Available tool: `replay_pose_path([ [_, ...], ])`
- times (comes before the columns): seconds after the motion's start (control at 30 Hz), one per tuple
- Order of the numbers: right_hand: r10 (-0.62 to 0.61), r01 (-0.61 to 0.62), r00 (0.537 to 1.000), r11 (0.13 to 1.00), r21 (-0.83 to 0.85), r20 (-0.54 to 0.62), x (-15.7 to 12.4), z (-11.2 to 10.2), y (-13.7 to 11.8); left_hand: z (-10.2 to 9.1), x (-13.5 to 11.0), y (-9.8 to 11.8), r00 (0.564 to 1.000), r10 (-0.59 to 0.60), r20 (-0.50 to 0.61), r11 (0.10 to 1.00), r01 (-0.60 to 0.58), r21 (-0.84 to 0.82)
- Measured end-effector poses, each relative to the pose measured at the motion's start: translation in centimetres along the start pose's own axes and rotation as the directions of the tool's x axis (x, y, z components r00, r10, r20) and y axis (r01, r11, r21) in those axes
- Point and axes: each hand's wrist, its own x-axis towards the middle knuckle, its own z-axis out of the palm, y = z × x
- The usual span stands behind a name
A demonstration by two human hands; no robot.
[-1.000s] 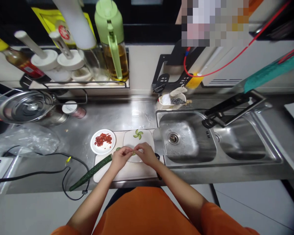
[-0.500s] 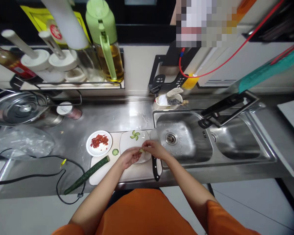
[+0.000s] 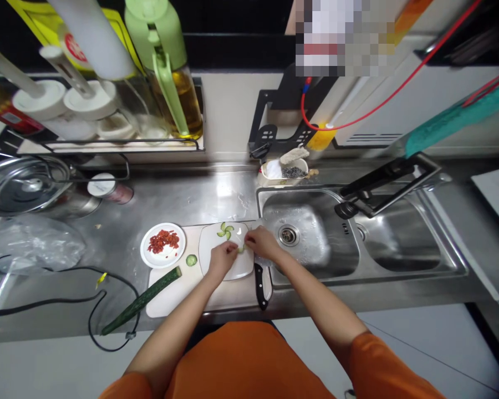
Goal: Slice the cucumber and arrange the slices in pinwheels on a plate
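Over a white square plate, my left hand and my right hand meet with fingertips pinched on a small pale-green cucumber slice, partly hidden by the fingers. Near the plate's far edge, several cut cucumber slices lie in a pinwheel. The plate rests on a white cutting board. Left of it are a round cucumber piece and a long dark-green cucumber, whose cut end lies on the board. A black-handled knife lies right of the plate, its blade partly hidden.
A round plate of chopped red pieces stands left of the board. A double sink with a black faucet is to the right. Further left are a black cable, a plastic bag and a lidded pot.
My left hand has turned from palm-up to a pinch with its back upward. My right hand has shifted slightly away from me. The view has moved a little.
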Motion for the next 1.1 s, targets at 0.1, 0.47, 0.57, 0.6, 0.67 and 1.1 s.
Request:
replay_pose_path([
  [0.1, 0.013, -0.010, 1.000, 0.992, -0.123, 0.024, -0.1, -0.1, -0.6, 0.2, -0.1, 0.3, 0.994, 0.106, 0.003, 0.982, -0.105, 0.158],
  [0.47, -0.053, 0.005, 0.983, 0.965, -0.263, -0.176, -1.5, 1.6, -0.6, 1.3, -0.4, -1.2, 0.942, 0.333, -0.050, 0.883, -0.293, 0.367],
  [0.57, 0.021, -0.086, 0.959, 0.973, -0.216, -0.284, -3.4, 2.5, -0.6, 1.4, -0.5, -1.3, 0.932, 0.362, -0.019, 0.873, -0.332, 0.359],
  [0.6, 0.029, -0.097, 0.953, 0.972, -0.213, -0.303, -4.2, 3.0, -0.7, 1.4, -0.5, -1.4, 0.928, 0.374, -0.011, 0.868, -0.345, 0.358],
  [0.67, -0.004, -0.077, 0.945, 0.969, -0.234, -0.326, -5.6, 4.2, -1.1, 1.4, -0.5, -1.7, 0.917, 0.399, -0.001, 0.857, -0.373, 0.357],
  [1.1, 0.006, -0.100, 0.957, 0.945, -0.310, -0.290, -7.1, 6.7, -2.1, 1.6, -0.8, -2.2, 0.915, 0.402, 0.019, 0.852, -0.382, 0.359],
])
